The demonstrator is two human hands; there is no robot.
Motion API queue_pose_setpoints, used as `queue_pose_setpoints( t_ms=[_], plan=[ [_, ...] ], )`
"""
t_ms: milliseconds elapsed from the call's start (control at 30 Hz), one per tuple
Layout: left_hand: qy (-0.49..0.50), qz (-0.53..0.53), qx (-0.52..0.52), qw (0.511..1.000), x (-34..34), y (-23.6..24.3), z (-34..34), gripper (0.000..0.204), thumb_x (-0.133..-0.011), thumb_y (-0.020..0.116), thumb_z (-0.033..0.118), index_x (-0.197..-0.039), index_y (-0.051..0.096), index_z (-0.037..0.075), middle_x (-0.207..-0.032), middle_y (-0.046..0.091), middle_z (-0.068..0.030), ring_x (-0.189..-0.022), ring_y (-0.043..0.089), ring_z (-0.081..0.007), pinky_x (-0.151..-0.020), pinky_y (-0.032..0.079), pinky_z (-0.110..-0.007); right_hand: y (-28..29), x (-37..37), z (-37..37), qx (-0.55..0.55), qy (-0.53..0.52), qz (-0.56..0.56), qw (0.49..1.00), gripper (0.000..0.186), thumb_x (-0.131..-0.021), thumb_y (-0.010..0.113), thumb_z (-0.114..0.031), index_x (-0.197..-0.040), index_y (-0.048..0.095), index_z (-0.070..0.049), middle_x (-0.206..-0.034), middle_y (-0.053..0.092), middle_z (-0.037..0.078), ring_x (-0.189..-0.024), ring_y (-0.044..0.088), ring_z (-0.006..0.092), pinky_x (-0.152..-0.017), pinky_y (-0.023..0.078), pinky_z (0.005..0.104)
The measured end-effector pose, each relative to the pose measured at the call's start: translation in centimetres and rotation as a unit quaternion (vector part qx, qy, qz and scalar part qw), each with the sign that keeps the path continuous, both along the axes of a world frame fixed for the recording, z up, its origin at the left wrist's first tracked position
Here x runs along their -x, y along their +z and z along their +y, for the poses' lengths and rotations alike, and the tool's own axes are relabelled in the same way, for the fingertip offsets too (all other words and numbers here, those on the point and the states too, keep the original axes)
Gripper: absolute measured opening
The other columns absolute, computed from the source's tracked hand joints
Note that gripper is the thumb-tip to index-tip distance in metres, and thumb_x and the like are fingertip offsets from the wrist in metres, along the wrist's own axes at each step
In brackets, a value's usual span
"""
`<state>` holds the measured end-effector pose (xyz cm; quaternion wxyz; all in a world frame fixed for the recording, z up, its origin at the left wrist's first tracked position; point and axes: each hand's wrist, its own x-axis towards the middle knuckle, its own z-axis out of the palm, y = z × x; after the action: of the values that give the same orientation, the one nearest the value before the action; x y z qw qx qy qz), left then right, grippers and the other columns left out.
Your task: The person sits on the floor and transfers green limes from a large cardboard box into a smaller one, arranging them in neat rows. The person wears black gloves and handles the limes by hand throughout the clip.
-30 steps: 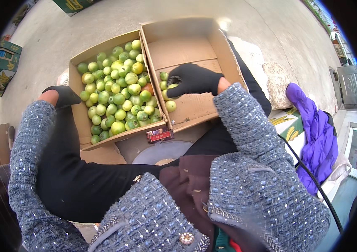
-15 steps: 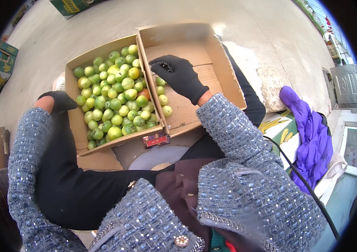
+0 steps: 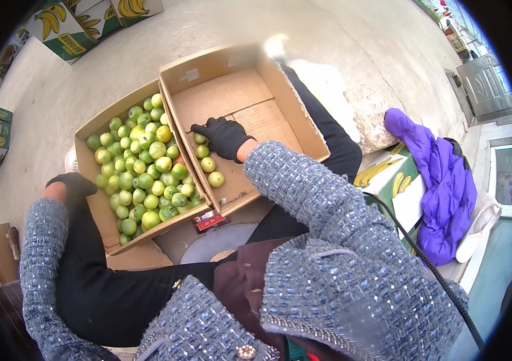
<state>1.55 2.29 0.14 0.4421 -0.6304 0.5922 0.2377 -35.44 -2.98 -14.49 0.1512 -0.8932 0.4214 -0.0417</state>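
Many small green tomatoes point(image 3: 145, 182), a few yellowish or reddish, fill the left cardboard box point(image 3: 96, 225). Against its right side stands a second cardboard box point(image 3: 301, 114), with several green tomatoes point(image 3: 208, 165) in a row along its left wall. My right hand point(image 3: 224, 138), in a black glove, is down inside this second box, fingers curled over the far end of that row. Whatever lies under those fingers is hidden. My left hand point(image 3: 74, 185), also black-gloved, lies by the left box's outer wall, over my knee; its fingers blend into the dark trousers.
Below the boxes sit a small red packet point(image 3: 210, 221) and a round grey lid-like thing point(image 3: 207, 243). A banana carton point(image 3: 388, 171) with a purple jacket point(image 3: 439, 180) stands at my right. More banana cartons point(image 3: 66, 36) are at far left. A black cord point(image 3: 424, 259) crosses my right side.
The view has shifted, so the boxes appear lower and further left. My right hand has come down from above the box's far left part to the row of tomatoes. My left hand stays beside the left box.
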Motion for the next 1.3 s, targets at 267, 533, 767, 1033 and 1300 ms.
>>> queue_pose_setpoints(
  t_ms=[267, 533, 767, 1033, 1300],
  plan=[
    [0.028, 0.033, 0.009, 0.999, -0.2, -0.2, 0.2, 0.055, -0.084, 0.050, 0.054, -0.123, 0.064, 0.019, -0.127, 0.061, -0.0079, -0.118, 0.057, -0.0268, -0.103, 0.041, -0.036, -0.7, 0.5, -1.0, -0.030, -0.051, 0.008, 0.998, 0.039, -0.085, 0.059, -0.019, -0.124, 0.054, -0.021, -0.108, 0.061, 0.012, -0.101, 0.061, 0.0311, -0.085, 0.050, 0.0424],
    [0.051, 0.048, 0.012, 0.997, -2.4, -1.9, -0.4, 0.050, -0.085, 0.052, 0.047, -0.118, 0.066, 0.011, -0.118, 0.065, -0.0114, -0.107, 0.061, -0.0259, -0.095, 0.044, -0.036, 6.8, -4.7, 1.1, -0.151, -0.093, -0.304, 0.936, 0.044, -0.087, 0.062, -0.035, -0.125, 0.054, -0.014, -0.117, 0.063, 0.015, -0.104, 0.062, 0.0329, -0.090, 0.047, 0.0415],
    [0.020, 0.034, 0.007, 0.999, -1.2, -1.1, -0.5, 0.049, -0.088, 0.048, 0.045, -0.121, 0.063, 0.011, -0.124, 0.062, -0.0120, -0.114, 0.058, -0.0290, -0.100, 0.042, -0.038, 5.9, -15.4, 7.0, -0.266, 0.009, -0.359, 0.895, 0.055, -0.088, 0.061, -0.035, -0.133, 0.049, -0.006, -0.122, 0.060, 0.020, -0.112, 0.058, 0.0338, -0.096, 0.044, 0.0403],
    [0.040, 0.026, 0.027, 0.998, -1.1, -1.0, -0.1, 0.050, -0.086, 0.051, 0.047, -0.120, 0.065, 0.013, -0.121, 0.064, -0.0111, -0.109, 0.061, -0.0279, -0.096, 0.044, -0.037, 5.9, -14.2, 9.2, -0.317, 0.063, -0.335, 0.885, 0.048, -0.088, 0.062, -0.032, -0.128, 0.054, -0.007, -0.112, 0.065, 0.017, -0.103, 0.064, 0.0286, -0.089, 0.048, 0.0375],
    [0.048, 0.012, 0.021, 0.999, -0.9, -1.0, -0.2, 0.052, -0.085, 0.053, 0.049, -0.120, 0.065, 0.012, -0.121, 0.064, -0.0106, -0.110, 0.061, -0.0266, -0.096, 0.044, -0.037, 5.7, -14.8, 11.0, -0.401, -0.043, -0.367, 0.838, 0.048, -0.084, 0.061, -0.037, -0.117, 0.060, -0.001, -0.107, 0.065, 0.018, -0.099, 0.062, 0.0288, -0.088, 0.047, 0.0357]
  ],
)
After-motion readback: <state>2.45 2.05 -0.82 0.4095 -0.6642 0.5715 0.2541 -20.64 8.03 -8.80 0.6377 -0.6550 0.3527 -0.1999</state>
